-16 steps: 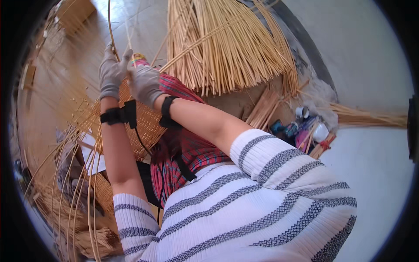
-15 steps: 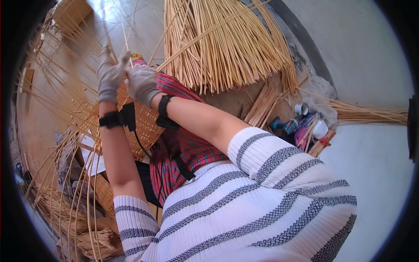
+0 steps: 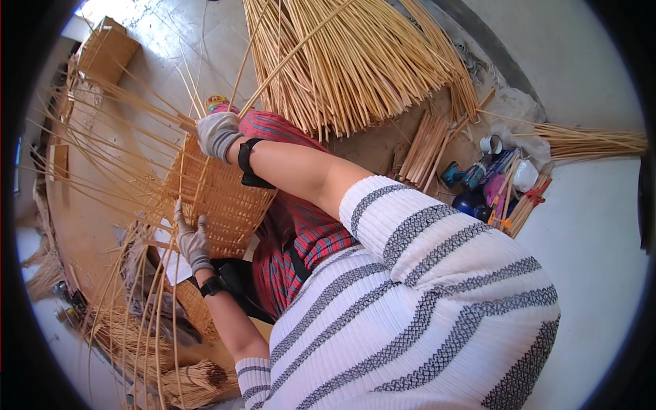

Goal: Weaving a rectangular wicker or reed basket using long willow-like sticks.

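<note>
A half-woven wicker basket lies on its side across my lap, its long loose stakes fanning out to the left. My right hand, in a grey glove, is closed at the basket's upper rim around a thin reed strand that runs up to the right. My left hand, also gloved, presses against the basket's lower side and steadies it. Both wrists wear black bands. A red plaid garment covers my lap beneath the basket.
A big bundle of straw-coloured reeds lies ahead on the floor. Short cut sticks, bottles and a cup sit to the right. A cardboard box stands far left, and another reed bundle lies near my left elbow.
My left hand has dropped from beside the right hand down to the basket's lower side. The right hand has stayed at the rim, and the basket now shows more of its woven wall.
</note>
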{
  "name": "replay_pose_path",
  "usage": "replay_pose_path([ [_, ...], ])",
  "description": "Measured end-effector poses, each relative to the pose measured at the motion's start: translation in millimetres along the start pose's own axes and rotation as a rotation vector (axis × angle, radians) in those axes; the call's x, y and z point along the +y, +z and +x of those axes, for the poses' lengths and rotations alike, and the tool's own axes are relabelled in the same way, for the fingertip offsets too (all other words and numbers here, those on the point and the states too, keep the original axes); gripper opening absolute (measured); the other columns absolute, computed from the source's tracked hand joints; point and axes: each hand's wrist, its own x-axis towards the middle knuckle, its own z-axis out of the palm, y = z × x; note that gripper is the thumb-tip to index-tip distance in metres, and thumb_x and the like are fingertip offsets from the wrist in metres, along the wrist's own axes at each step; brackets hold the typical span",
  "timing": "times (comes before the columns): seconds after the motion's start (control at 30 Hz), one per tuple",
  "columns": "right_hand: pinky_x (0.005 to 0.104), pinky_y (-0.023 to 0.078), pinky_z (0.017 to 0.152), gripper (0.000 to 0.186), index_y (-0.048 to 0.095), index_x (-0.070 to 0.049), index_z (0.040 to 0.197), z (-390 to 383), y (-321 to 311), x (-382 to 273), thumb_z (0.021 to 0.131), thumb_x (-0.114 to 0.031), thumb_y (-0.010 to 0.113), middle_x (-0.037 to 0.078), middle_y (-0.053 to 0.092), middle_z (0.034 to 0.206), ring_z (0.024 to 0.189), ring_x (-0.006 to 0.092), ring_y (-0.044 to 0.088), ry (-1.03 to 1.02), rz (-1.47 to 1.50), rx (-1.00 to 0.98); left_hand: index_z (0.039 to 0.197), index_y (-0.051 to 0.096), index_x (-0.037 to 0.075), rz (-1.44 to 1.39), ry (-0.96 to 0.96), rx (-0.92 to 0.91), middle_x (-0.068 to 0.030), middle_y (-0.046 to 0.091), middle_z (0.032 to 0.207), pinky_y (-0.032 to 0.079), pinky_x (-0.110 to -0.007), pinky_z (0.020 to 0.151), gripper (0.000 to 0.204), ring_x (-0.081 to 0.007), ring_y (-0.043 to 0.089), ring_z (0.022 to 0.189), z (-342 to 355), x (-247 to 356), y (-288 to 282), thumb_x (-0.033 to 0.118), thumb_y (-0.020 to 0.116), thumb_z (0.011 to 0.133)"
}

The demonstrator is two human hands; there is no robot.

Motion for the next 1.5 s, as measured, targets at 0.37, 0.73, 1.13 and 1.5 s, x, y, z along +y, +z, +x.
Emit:
replay_pose_path([
  [0.37,0.0394,0.055,0.083,0.035,0.066,-0.012,0.123,-91,-34,65,0.09,-0.023,0.072,0.011,0.07,0.101,0.095,0.0308,0.068,-0.607,0.633,0.663,0.157,0.036,0.027,0.312,0.217,0.195,-0.0205,0.058,0.136,0.03,-0.054,0.115,0.091,-0.0449,0.053,0.125,-37,22,23,0.038,0.081,0.08],
  [0.73,0.0444,0.051,0.097,0.039,0.067,-0.012,0.12,-201,31,330,0.087,-0.031,0.064,0.019,0.07,0.117,0.111,0.0375,0.065,0.547,0.349,-0.024,0.152,0.046,0.027,0.293,0.13,0.227,-0.0182,0.061,0.13,0.039,-0.053,0.106,0.083,-0.0441,0.055,0.12,-38,29,23,0.027,0.083,0.078],
  [1.13,0.0414,0.05,0.103,0.058,0.066,-0.009,0.126,-145,111,365,0.079,-0.041,0.079,0.018,0.068,0.127,0.12,0.0335,0.064,0.768,0.363,-0.1,0.151,0.046,0.031,0.357,0.091,0.232,-0.0194,0.061,0.129,0.036,-0.052,0.111,0.084,-0.045,0.052,0.124,-37,18,25,0.032,0.084,0.076],
  [1.5,0.0404,0.057,0.06,0.023,0.065,-0.002,0.102,-112,112,355,0.094,-0.024,0.064,0.016,0.075,0.083,0.066,0.0263,0.072,0.723,0.838,-0.211,0.151,0.045,0.028,0.35,0.13,0.212,-0.0192,0.061,0.127,0.036,-0.05,0.112,0.086,-0.043,0.053,0.123,-37,21,23,0.025,0.084,0.074],
])
